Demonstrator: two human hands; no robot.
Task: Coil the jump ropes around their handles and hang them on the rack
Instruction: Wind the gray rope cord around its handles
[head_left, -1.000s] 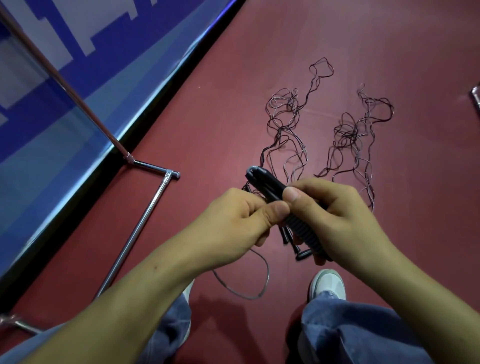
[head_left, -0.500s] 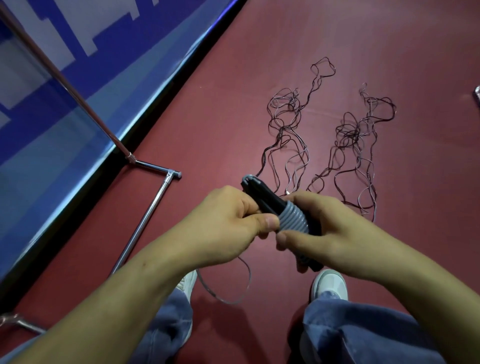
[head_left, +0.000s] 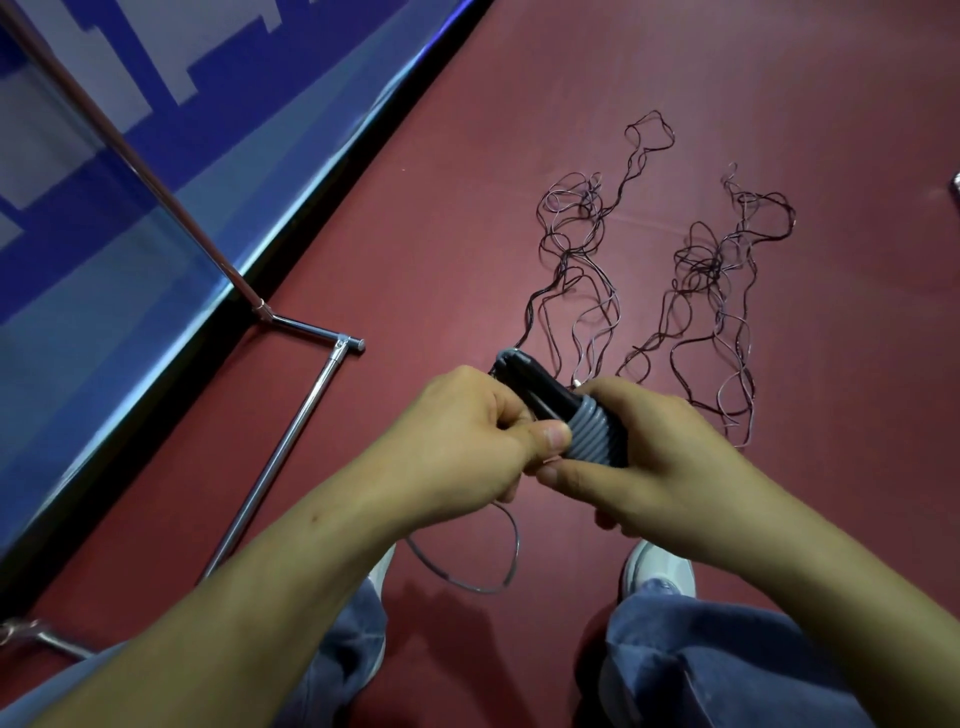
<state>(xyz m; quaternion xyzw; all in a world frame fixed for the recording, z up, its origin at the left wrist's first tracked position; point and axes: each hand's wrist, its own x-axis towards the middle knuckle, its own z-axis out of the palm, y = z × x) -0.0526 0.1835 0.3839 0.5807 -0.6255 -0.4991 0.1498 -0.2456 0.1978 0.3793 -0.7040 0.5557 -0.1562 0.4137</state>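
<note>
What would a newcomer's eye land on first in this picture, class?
Centre frame, the left hand and right hand hold black jump rope handles half wrapped in grey cord. Beyond them, tangled ropes sprawl on the red floor; the chrome rack base lies left.

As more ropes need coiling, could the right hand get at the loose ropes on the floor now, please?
Probably not yet: the right hand grips the coiled handles, and the loose ropes lie farther ahead, unobstructed.

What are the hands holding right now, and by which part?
The jump rope handles. The right hand grips them around the grey coiled rope; the left hand grips beside the coil, thumb against it.
</note>
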